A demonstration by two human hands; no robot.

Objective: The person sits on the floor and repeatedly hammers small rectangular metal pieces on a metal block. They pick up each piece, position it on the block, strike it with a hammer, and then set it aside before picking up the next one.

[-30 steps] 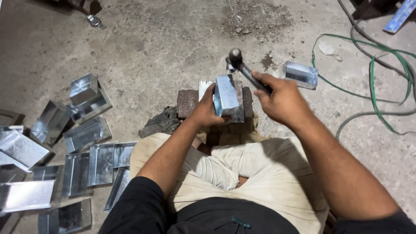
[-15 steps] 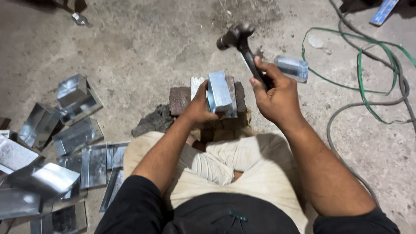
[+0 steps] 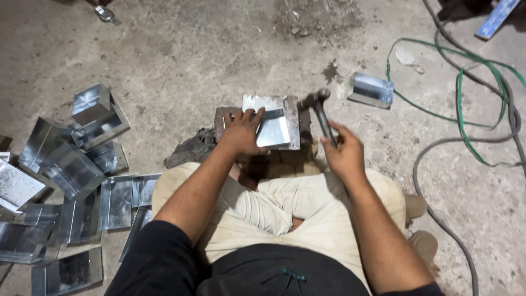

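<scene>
Head view: left hand [image 3: 241, 134] steadies metal sheet [image 3: 272, 121]; right hand [image 3: 343, 153] grips hammer [image 3: 320, 112].

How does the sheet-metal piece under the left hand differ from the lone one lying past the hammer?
The held sheet-metal piece lies open and fairly flat on the brick, pinned by the left hand; the lone piece is folded into a closed box shape.
The held piece sits raised on the brick; the lone piece rests on the bare floor, untouched.
The right hand holds the hammer between them.
Both are shiny grey metal.
</scene>
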